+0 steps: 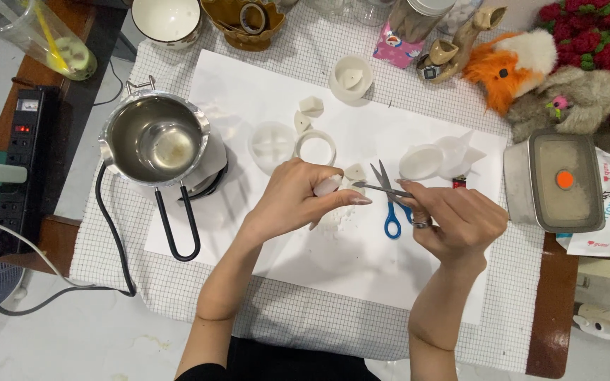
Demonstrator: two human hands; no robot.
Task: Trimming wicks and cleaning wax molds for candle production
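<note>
Waxy white lump (328, 185) pinched in left hand (298, 200).

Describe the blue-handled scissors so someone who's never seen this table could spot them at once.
Start at the big white paper sheet on the checked cloth. Just above the right hand, near the sheet's centre, lie the scissors, blades pointing away from the person. Their blue loop handles are the only blue among the white wax pieces around them.
</note>
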